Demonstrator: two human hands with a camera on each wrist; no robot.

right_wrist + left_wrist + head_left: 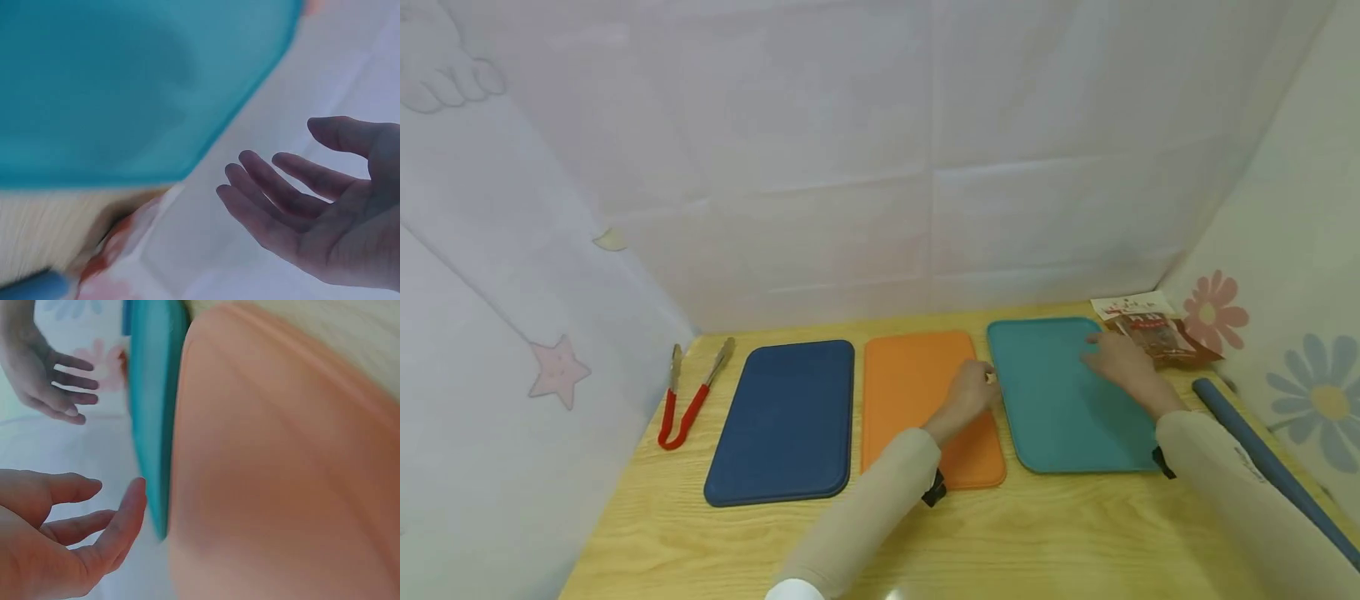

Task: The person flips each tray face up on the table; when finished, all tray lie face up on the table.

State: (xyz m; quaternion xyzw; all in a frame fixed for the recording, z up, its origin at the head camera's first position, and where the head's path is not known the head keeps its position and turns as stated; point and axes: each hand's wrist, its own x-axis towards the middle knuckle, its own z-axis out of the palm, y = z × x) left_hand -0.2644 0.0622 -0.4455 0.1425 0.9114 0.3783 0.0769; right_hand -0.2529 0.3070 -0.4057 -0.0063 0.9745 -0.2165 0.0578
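My left hand (966,396) hovers over the right side of an orange tray (906,375), close to the left rim of a teal tray (1052,408). Its fingers are apart and slightly bent in the left wrist view, with nothing held between them. Above the teal tray's right half is my right hand (1123,367). Loosely spread fingers (275,190) with a bare palm show in the right wrist view. A navy blue tray (782,421) lies left of the orange one, away from both hands.
Red-handled metal tongs (681,417) lie spread at the table's left. Behind the right hand is a brown plastic packet (1157,336) with a white label. A long grey-blue rod (1262,462) runs along the right edge. Printed white sheets enclose the wooden table (1000,542) behind and beside.
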